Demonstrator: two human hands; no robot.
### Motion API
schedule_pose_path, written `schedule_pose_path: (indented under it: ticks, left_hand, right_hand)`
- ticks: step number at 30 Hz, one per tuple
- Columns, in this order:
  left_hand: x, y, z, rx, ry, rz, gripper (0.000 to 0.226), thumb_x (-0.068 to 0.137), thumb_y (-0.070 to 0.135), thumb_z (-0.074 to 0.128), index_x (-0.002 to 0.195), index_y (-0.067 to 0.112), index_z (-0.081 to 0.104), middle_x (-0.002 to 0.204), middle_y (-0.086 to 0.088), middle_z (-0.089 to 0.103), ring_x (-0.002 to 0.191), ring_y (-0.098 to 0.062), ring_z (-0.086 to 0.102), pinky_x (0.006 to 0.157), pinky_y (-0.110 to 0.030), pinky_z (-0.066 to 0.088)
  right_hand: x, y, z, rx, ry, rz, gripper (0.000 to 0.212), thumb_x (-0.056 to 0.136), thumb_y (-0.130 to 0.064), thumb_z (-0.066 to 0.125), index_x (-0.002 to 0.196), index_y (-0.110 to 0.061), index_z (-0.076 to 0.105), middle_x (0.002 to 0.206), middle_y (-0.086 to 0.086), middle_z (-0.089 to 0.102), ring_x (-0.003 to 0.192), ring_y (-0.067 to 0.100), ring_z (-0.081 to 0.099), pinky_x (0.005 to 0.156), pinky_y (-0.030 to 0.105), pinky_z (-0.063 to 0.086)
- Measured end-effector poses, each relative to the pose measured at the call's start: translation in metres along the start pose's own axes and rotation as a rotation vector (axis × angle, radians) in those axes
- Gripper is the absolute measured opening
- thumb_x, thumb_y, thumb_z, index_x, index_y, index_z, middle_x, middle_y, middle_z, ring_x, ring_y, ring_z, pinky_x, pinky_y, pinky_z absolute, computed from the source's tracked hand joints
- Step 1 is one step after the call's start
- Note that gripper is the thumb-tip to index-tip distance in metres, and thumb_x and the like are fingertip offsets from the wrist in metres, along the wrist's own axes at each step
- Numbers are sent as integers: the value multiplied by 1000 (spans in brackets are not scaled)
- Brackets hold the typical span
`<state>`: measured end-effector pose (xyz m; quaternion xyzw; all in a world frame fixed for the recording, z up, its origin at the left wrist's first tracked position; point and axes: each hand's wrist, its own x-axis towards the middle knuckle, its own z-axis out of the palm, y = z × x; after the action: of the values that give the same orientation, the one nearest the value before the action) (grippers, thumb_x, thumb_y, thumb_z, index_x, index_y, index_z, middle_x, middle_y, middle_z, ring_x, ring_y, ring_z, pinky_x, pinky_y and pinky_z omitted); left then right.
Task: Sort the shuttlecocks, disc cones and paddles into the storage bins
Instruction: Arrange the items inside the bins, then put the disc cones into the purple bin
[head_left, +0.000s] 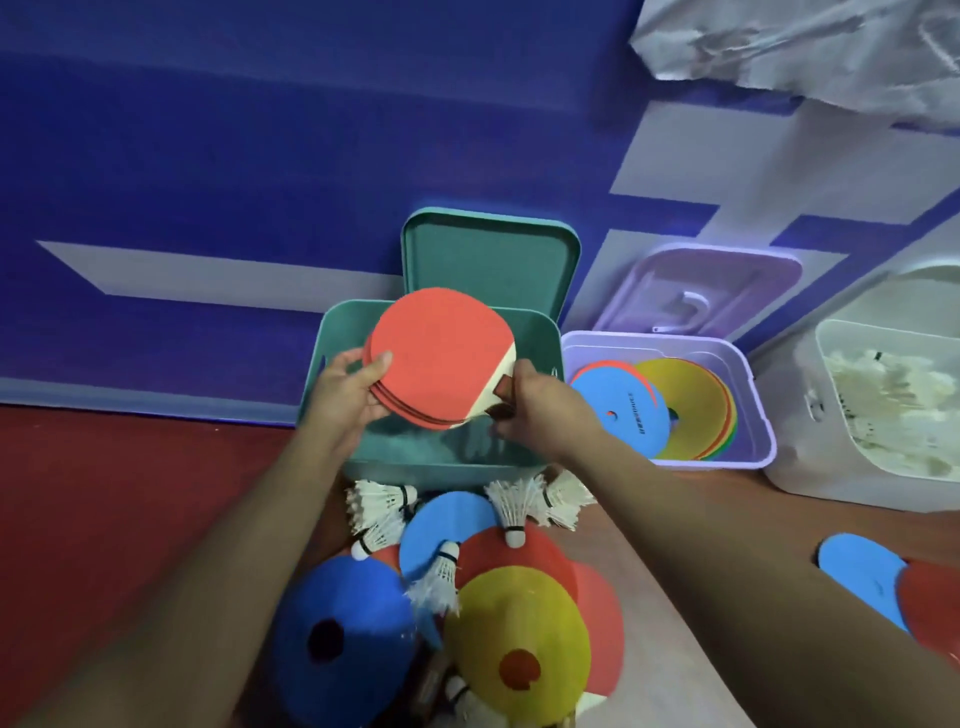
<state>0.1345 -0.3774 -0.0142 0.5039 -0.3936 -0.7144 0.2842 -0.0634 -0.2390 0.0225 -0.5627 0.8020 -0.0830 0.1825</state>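
A stack of red-faced paddles (439, 353) hangs over the open green bin (441, 460). My left hand (345, 392) grips the stack's left edge. My right hand (535, 405) is curled round the handles on the right. Below the bin lie white shuttlecocks (382, 506), a light blue disc cone (441, 525), a dark blue one (343, 623), a yellow one (517, 644) and red ones. The purple bin (748, 384) holds blue, yellow and other coloured disc cones. The white bin (810, 457) at the right holds shuttlecocks.
The green lid (491, 260) stands upright behind its bin against the blue wall; the purple lid (696, 291) leans behind the purple bin. A blue disc cone (862, 571) and a red one (930, 603) lie apart at the right on the wooden floor. White plastic hangs top right.
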Motion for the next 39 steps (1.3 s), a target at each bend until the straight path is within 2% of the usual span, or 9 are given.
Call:
schedule_pose_path:
  ticks: [6,9,13,16,19,22,26,31,39]
  left_hand:
    - [35,-13,-3,8,-8,-144,27,94,14,60,118,9,48,111,-12,66,102,-32,65,92,-59,49]
    - [52,-20,-4,235,12,-191,6,94,13,61,98,14,56,111,-8,65,106,-24,58,94,-42,46]
    - [74,-35,-12,586,5,-212,21,92,15,64,109,4,60,104,-11,61,90,-19,53,75,-27,41]
    - [87,-42,-18,664,27,-325,25,91,18,66,110,7,54,103,-11,58,80,-17,52,60,-23,41]
    - [96,-49,-18,753,64,-342,33,91,13,66,119,-1,53,109,-15,58,93,-23,55,72,-30,49]
    - [98,-55,-18,888,59,-345,30,88,8,68,114,-1,57,120,-19,62,107,-30,62,91,-39,53]
    - [90,-49,-13,1027,59,-277,27,86,17,68,107,3,57,114,-17,63,106,-32,62,85,-38,55]
    - [60,-26,0,1095,106,0,31,83,28,58,108,9,59,112,-14,66,105,-32,61,88,-35,49]
    - [-46,-17,70,882,-77,368,16,89,21,61,103,16,59,100,0,61,94,-18,60,88,-28,45]
  right_hand:
    - [37,11,31,-83,1,16,38,88,-33,63,108,-9,42,102,17,67,92,39,64,62,36,34]
    - [47,19,46,-131,-43,18,37,89,-33,63,105,-10,39,100,16,66,89,38,64,61,37,36]
    - [64,27,70,-173,-132,29,38,90,-30,60,112,-9,37,103,17,66,93,39,65,65,38,39]
    - [78,24,87,-214,-206,35,78,88,-20,60,149,-8,12,113,17,65,101,37,65,75,40,47]
    - [87,23,106,-253,-282,-24,103,89,-20,61,153,-23,-18,119,16,64,103,33,65,79,39,48]
    - [95,24,117,-240,-378,-67,99,91,-23,61,153,-29,-16,124,19,60,107,35,62,83,39,48]
    - [92,23,107,-122,-491,-30,95,86,-22,65,156,-26,1,129,22,52,117,37,55,97,39,46]
    - [62,14,58,158,-152,6,63,87,-29,65,142,-9,41,135,21,52,125,34,50,105,34,39]
    - [-55,43,-15,352,290,21,57,88,-25,63,140,-11,43,137,8,43,120,23,52,104,38,42]
